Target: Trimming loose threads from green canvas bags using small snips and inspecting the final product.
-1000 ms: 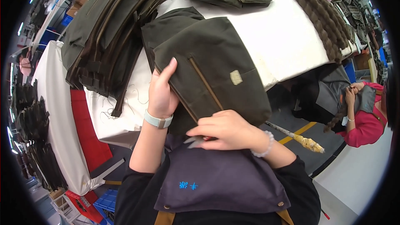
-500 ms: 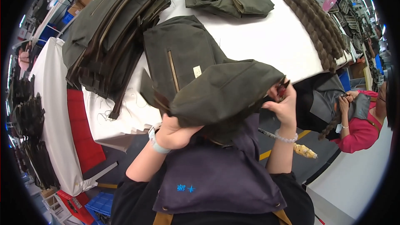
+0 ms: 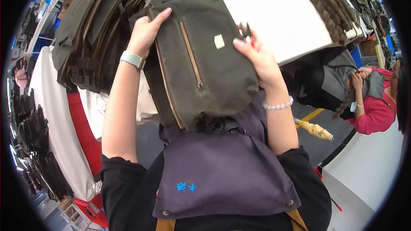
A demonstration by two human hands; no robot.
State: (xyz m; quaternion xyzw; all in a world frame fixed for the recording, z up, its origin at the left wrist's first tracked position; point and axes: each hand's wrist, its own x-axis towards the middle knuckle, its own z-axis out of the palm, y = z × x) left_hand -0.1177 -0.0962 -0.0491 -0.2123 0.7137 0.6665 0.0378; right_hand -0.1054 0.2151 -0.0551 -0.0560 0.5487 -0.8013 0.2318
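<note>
We now have the olive bag [image 3: 209, 81] raised in front of us, over the near edge of the white-covered counter [image 3: 282, 25] and just beyond the purple apron [image 3: 227, 167]. Our left hand [image 3: 144, 34] pinches its upper left edge, thumb on top; half a second earlier we see that hand low, at the near left of a folded, plain olive side. Now a flatter face with a brass zipper [image 3: 190, 55] and a pale label [image 3: 219, 41] is turned up. Our right hand [image 3: 260, 60] is closed around small red-handled snips [image 3: 248, 31], their dark blades pointing away from us, and its thumb lies over the bag's right edge; its other fingers are mostly hidden. In the earlier frame it is farther right and nearer us. The stack of zippered pieces [image 3: 87, 38] stays on our left, while the braided brown strips [image 3: 321, 8] remain at the far right.
</note>
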